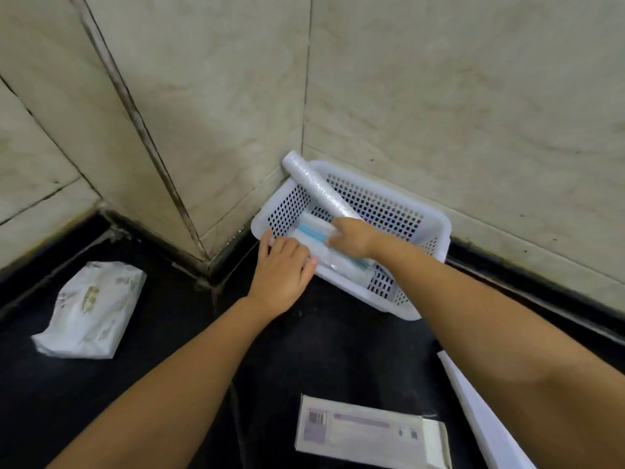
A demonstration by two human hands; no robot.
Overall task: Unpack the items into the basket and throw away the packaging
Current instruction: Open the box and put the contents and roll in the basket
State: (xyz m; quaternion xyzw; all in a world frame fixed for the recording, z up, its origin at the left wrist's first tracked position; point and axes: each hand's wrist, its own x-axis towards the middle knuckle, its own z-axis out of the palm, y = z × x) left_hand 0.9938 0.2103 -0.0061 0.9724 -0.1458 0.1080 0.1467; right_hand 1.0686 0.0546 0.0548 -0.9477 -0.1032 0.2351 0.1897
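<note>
So both hands are at the white basket (pixel 436 228), which is shoved into the wall corner on the dark worktop (pixel 176 333). Left hand (pixel 282 274) lies flat on the near rim, fingers (pixel 291 247) relaxed and spread, not gripping anything. Right hand (pixel 355 240) is down inside, and its fingers look pinched on a clear packet (pixel 313 231) with blue stuff in it, though I can't tell for sure. A wrapped roll (pixel 316 184) leans up and away from the right fingers, poking over the far rim.

My guess is the packet is light, floppy and slick, so grab it mid-length rather than by an end. Roll looks stiffer.

Hard to say what's in the packet. Well back from both hands sit a soft white pack (pixel 93 308), a labelled mailer (pixel 368 431) and a white sheet (pixel 480 418), the sheet cut off by the frame.
</note>
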